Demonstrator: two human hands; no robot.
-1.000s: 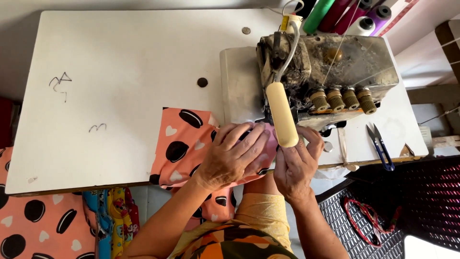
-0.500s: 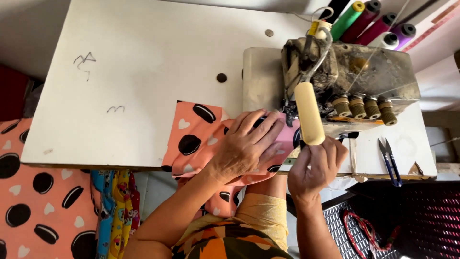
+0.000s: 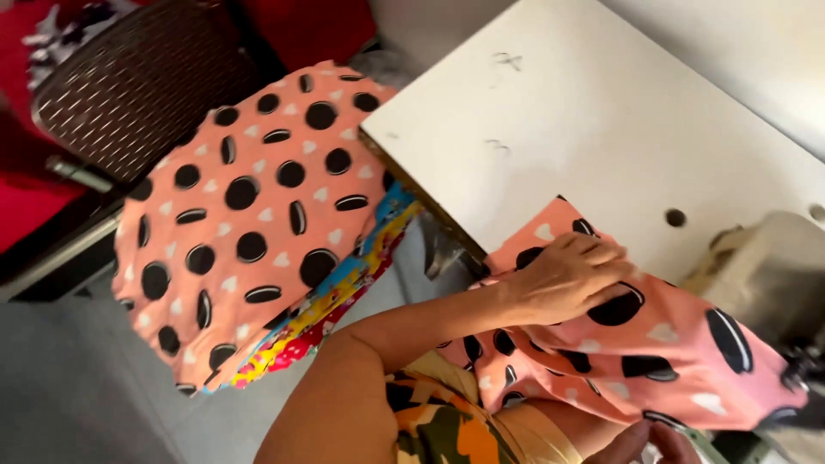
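Peach spotted cloth [image 3: 653, 344] lies right of centre on the white surface [image 3: 601, 112]; left hand [image 3: 563, 279] presses it, fingers [image 3: 601, 258] together; right hand [image 3: 653, 442] barely visible at the bottom edge, grip unclear.

A sewing workshop; a white machine table [image 3: 601, 129] carries a sewing machine [image 3: 765, 275]; printed fabric pieces [image 3: 249, 223] lie stacked beside it.

Salmon cookie-print fabric piece [image 3: 636, 344] draped over table edge

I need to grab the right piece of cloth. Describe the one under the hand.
On the white sewing table, near its front edge, the left hand presses a salmon-pink fabric piece printed with black sandwich cookies and pale hearts. Unlike the matching stack beside the table, it drapes off the tabletop.
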